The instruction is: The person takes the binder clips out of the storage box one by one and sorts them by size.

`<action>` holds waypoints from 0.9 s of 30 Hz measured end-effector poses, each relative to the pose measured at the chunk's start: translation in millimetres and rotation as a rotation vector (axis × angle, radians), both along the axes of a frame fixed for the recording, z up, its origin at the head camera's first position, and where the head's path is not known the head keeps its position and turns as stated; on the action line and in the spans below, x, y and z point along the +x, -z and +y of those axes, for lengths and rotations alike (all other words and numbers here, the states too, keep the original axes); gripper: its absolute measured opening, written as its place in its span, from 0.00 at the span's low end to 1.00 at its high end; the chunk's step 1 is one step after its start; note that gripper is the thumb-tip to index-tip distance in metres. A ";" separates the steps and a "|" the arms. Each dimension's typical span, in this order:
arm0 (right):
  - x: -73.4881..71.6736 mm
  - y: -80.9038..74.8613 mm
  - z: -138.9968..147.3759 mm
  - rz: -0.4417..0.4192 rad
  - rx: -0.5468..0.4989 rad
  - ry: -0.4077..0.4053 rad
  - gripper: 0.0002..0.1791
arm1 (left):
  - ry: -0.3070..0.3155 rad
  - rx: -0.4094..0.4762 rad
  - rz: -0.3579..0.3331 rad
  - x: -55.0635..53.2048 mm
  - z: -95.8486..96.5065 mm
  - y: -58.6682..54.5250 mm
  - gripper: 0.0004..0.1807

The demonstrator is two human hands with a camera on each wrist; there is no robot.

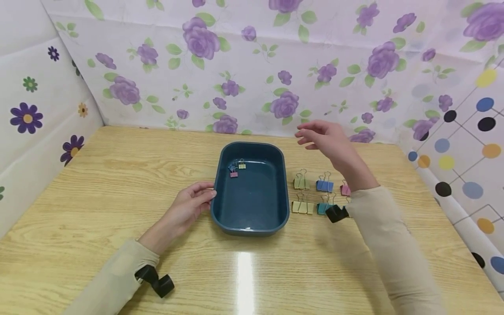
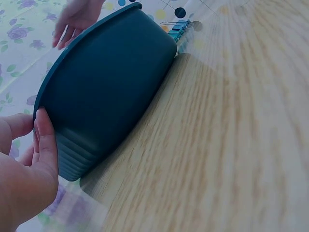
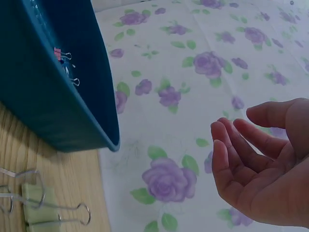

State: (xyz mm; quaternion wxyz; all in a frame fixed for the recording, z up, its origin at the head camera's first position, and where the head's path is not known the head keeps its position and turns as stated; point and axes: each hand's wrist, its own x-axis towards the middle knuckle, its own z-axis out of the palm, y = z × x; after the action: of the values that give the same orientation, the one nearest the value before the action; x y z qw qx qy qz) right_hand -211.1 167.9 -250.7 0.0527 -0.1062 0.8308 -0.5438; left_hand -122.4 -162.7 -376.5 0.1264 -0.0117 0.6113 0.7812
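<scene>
A dark teal plastic tray (image 1: pixel 252 197) stands on the table with several small binder clips inside, a pink one (image 1: pixel 234 173) and a yellow one (image 1: pixel 242 165) among them. My left hand (image 1: pixel 194 201) pinches the tray's left rim between thumb and fingers, as the left wrist view also shows. My right hand (image 1: pixel 327 140) hangs in the air beyond the tray's far right corner. Its fingers are loosely bent, and the palm holds nothing in the right wrist view. Right of the tray sit two rows of larger binder clips, including a blue one (image 1: pixel 324 186) and a yellow one (image 1: pixel 302 207).
The right forearm passes over the right end of the clip rows and partly hides a pink binder clip (image 1: pixel 345 189). Flowered cloth (image 1: pixel 244 78) hangs behind the wooden table (image 1: pixel 118 175). Dotted cloth (image 1: pixel 464 166) borders it on the right. A black strap dangles from each wrist.
</scene>
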 end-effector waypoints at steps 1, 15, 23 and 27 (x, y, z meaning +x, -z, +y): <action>-2.3 -0.7 -4.5 -0.002 0.005 -0.005 0.18 | -0.002 0.000 0.000 0.3 0.2 0.0 0.17; -29.3 -0.1 -63.3 -0.044 0.012 -0.017 0.17 | -0.015 0.043 -0.007 3.2 3.2 -4.5 0.14; -34.9 14.4 -97.1 -0.106 -0.033 -0.041 0.16 | -0.019 0.029 -0.010 4.4 2.0 -5.8 0.16; -38.8 24.5 -111.3 -0.153 -0.037 -0.050 0.16 | -0.020 0.028 -0.008 4.5 1.6 -5.1 0.16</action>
State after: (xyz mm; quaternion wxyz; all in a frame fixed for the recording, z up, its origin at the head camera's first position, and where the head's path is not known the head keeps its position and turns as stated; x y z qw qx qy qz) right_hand -250.0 56.6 -275.2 0.1275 -0.0860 0.8113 -0.5640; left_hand -118.0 -161.1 -371.3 0.1214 -0.0192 0.5995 0.7909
